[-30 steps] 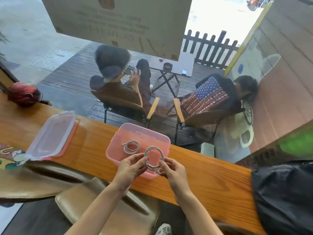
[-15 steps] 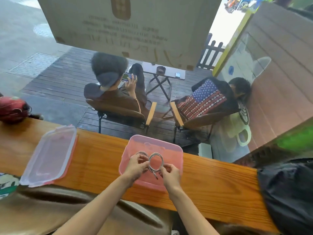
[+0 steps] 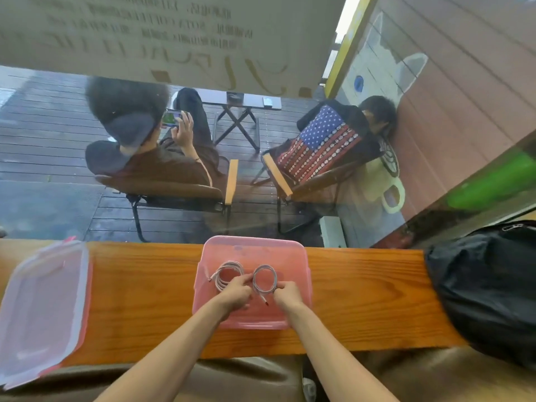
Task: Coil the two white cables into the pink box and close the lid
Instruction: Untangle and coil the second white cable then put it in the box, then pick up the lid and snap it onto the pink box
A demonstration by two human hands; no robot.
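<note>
The pink box [image 3: 301,288] stands open on the wooden counter in front of me. A coiled white cable [image 3: 224,274] lies in its left half. Beside it on the right is a second coiled white cable [image 3: 264,278], low inside the box. My left hand [image 3: 236,294] pinches this second coil at its left side, and my right hand [image 3: 287,294] pinches it at its lower right. One plug end sticks out below the coil between my hands. The clear lid [image 3: 43,309] with a pink rim lies flat at the counter's left end.
The wooden counter [image 3: 145,300] runs left to right against a window. A black bag [image 3: 490,288] sits on its right end. Behind the glass, two people sit in chairs on a deck. A brown padded seat lies under my arms.
My hands have lowered the second coil from above the box's front edge down into the box, beside the first coil. The camera tilted further down.
</note>
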